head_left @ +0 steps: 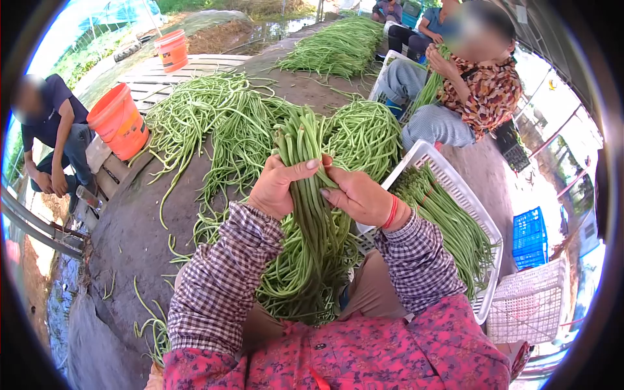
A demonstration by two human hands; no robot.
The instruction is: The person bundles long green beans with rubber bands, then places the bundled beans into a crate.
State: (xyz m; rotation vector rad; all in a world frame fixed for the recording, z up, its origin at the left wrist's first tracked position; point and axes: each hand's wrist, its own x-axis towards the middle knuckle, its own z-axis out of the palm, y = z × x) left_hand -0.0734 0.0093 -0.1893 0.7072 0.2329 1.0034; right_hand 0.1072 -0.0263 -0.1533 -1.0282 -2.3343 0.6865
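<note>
My left hand point(278, 185) and my right hand point(359, 195) both grip one thick bundle of long green beans point(311, 240) held upright in front of me. The bundle's tips stick up above my fingers and its tails hang down onto my lap. A red band circles my right wrist. Just beyond my hands, a big loose heap of long beans point(227, 130) is spread over a dark mat point(130, 227).
To my right stands a white crate point(458, 188) with beans laid in it. An empty white crate point(526, 302) and a blue crate point(530, 237) lie further right. Two orange buckets point(120, 120) stand at left. One person sits at left, another sits opposite holding beans.
</note>
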